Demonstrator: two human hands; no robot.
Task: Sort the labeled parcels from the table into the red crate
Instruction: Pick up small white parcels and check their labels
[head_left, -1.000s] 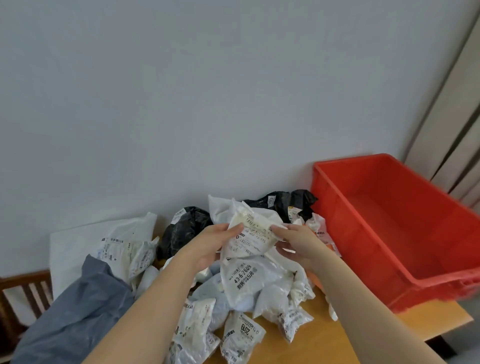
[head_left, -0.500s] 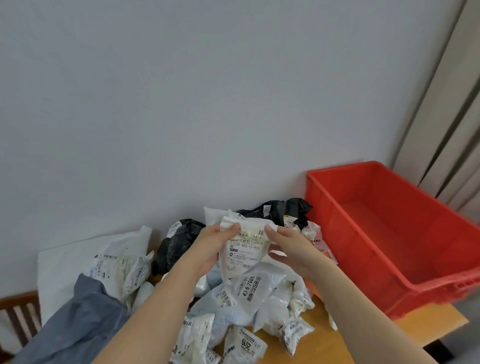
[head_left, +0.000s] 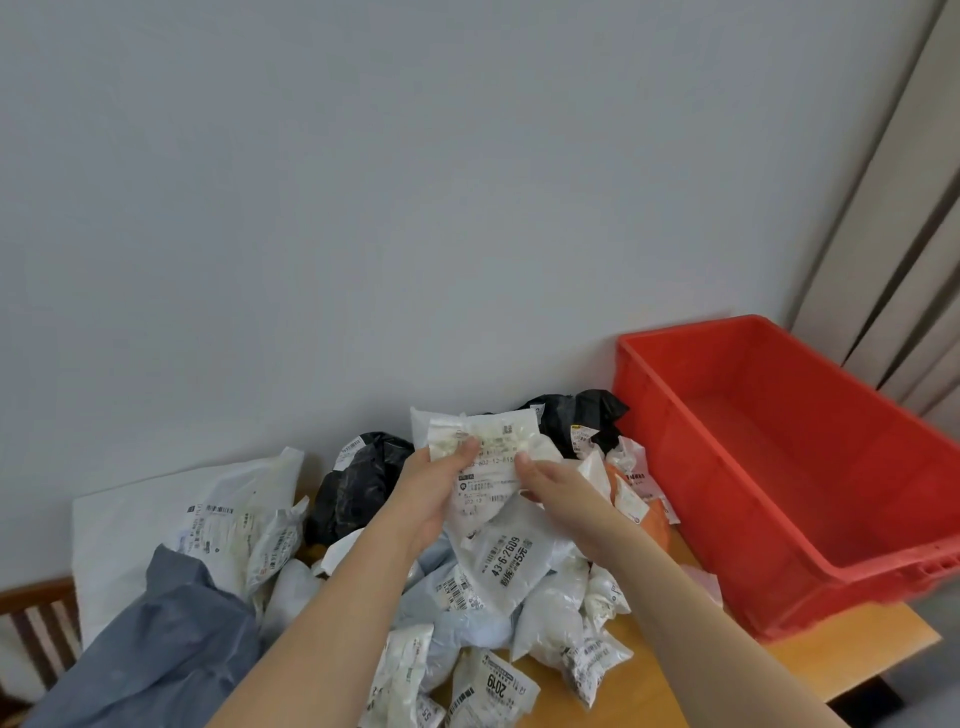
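Both my hands hold one small white labeled parcel (head_left: 488, 467) up above the pile. My left hand (head_left: 431, 488) grips its left edge, thumb on the label. My right hand (head_left: 556, 483) pinches its right edge. Below lies a heap of labeled parcels (head_left: 504, 566), mostly white, with two black ones (head_left: 358, 478) at the back against the wall. The red crate (head_left: 810, 535) stands to the right of the pile on the wooden table (head_left: 675, 691), and what shows of its inside is bare.
A large white mailer (head_left: 156, 525) and a grey-blue bag (head_left: 156, 649) lie at the left. A wooden chair back (head_left: 36, 623) shows at the far left. A curtain (head_left: 893, 208) hangs behind the crate. The wall runs close behind the pile.
Both hands have lifted the small white parcel slightly and turned its label towards me. The view has tilted upward a little.
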